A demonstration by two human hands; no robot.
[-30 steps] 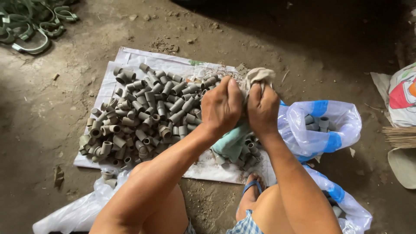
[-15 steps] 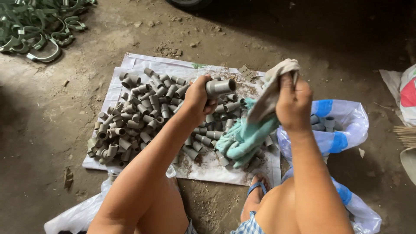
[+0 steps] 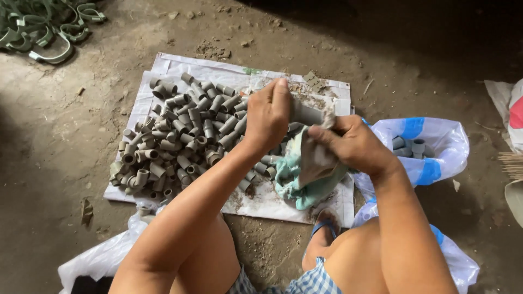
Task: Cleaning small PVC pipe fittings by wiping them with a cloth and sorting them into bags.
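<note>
Nearest are the person's bent knees and a blue sandal (image 3: 325, 226) on the dirt floor (image 3: 65, 179), with a clear bag (image 3: 101, 258) at near left. Just beyond, both hands meet over the right edge of a white sheet (image 3: 180, 68). The left hand (image 3: 268, 115) is closed around one end of a grey fitting (image 3: 306, 114), holding it level so its free end points toward the other hand. The right hand (image 3: 354, 146) pinches a teal and grey rag (image 3: 305, 177) against that end, fingers curled tight, seemingly to rub it; the rest of the rag hangs down onto the sheet. Left of the hands, a heap of like fittings (image 3: 180, 136) lies spread on the sheet, which keeps them off the dirt. To the right, a white and blue bag (image 3: 436, 158) stands open with a few fittings inside, within reach of the right hand. At far left lie green clamps (image 3: 46, 30).
</note>
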